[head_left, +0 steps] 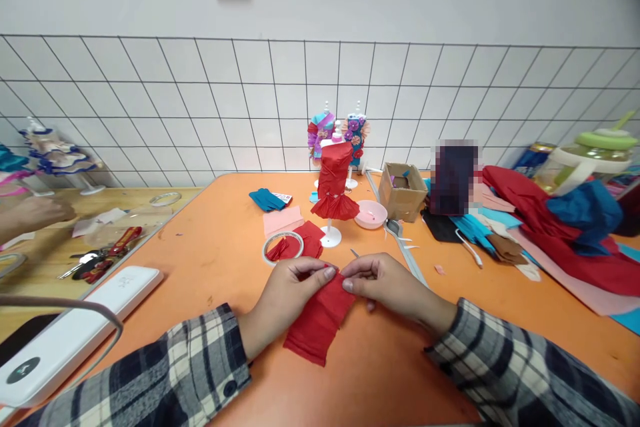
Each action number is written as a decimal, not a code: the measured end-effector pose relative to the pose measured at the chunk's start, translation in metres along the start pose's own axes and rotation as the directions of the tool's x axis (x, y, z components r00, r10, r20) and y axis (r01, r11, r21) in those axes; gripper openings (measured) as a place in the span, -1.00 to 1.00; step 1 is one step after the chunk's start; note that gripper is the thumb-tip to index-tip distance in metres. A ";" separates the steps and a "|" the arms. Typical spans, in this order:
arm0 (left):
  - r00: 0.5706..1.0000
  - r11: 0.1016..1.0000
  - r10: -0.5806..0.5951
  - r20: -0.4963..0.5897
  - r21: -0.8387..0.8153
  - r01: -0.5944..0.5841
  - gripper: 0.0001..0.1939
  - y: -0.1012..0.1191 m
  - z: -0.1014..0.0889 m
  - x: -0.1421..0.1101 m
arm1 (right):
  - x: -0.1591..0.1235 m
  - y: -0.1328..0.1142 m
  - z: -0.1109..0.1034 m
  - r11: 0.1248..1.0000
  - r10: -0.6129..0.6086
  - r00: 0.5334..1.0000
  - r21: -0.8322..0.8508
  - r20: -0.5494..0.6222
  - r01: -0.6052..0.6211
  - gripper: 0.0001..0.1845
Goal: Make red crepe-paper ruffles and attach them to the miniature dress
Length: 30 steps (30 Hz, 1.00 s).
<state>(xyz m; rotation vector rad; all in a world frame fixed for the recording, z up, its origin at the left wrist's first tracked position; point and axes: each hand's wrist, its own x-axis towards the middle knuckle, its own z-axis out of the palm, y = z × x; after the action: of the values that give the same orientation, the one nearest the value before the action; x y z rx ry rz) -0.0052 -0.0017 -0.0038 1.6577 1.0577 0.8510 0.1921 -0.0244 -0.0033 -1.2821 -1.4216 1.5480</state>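
A strip of red crepe paper (316, 328) hangs down toward me between my two hands. My left hand (299, 290) pinches its upper edge between thumb and forefinger. Close beside it, my right hand (385, 281) grips the same edge at the right corner. Just beyond stands a small dress form in a red dress (334, 177) with a gathered skirt, on a white round base (331, 236). A roll of tape (283, 235) lies left of the base, over more red paper (312, 237).
Behind stand two decorated dress forms (320, 133). A pink bowl (371, 215) and a cardboard box (403, 195) are to their right. Coloured paper (565, 240) heaps at the right. At left lie a white power bank (125, 290), keys (87, 260) and another person's hand (47, 213).
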 end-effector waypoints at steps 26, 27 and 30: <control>0.958 0.994 -0.067 0.280 -0.061 0.087 -0.78 -0.001 0.005 -0.002 | 0.003 -0.006 -0.031 0.957 -0.144 0.974 0.226 -0.175 0.182 -0.65; 0.959 0.994 -0.064 0.275 -0.064 0.084 -0.78 -0.001 0.005 -0.002 | 0.004 -0.006 -0.031 0.959 -0.154 0.971 0.207 -0.184 0.192 -0.63; 0.962 0.994 -0.061 0.267 -0.071 0.083 -0.78 -0.002 0.005 -0.003 | 0.006 -0.007 -0.029 0.966 -0.221 0.952 0.084 -0.212 0.243 -0.62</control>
<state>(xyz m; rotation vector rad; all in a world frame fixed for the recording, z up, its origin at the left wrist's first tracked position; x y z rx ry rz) -0.0020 -0.0057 -0.0078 1.6018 0.8800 0.5968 0.2170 -0.0085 0.0046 -1.1264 -1.2900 1.2822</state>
